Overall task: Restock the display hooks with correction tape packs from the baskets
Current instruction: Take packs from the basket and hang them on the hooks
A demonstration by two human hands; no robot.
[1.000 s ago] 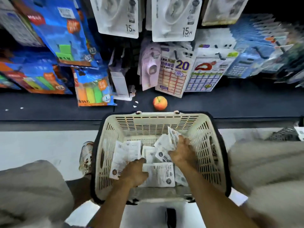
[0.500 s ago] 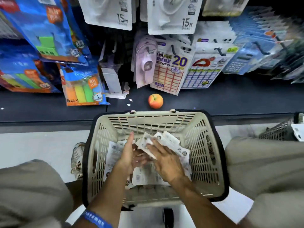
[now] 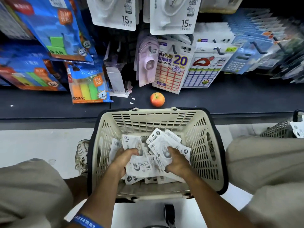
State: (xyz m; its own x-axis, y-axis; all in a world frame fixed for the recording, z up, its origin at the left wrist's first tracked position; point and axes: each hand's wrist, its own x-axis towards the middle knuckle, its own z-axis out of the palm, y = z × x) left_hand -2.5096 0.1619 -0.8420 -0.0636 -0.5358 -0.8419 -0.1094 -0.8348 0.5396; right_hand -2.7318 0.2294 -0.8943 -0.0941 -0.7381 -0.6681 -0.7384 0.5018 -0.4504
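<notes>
Both hands are down inside the cream basket [image 3: 194, 127] at lower centre of the frame. From where I watch, the left hand [image 3: 122, 159] curls its fingers over the near edge of a loose pile of correction tape packs [image 3: 143, 163], thumb side toward the middle. The right hand [image 3: 176, 162] pinches a fanned bunch of packs [image 3: 162, 145], lifted slightly off the heap. More packs lie flat beneath both hands on the basket floor. Matching white carded packs marked 15m [image 3: 172, 15] hang from hooks at top centre, above a dark shelf where an apple [image 3: 157, 99] sits. I judge these packs light, thin and fairly stiff, with slick plastic fronts that slide over one another, so a bunch can slip or splay. The best hold looks like a pinch across the card edge, keeping the hang holes lined up and clear for the hooks.
</notes>
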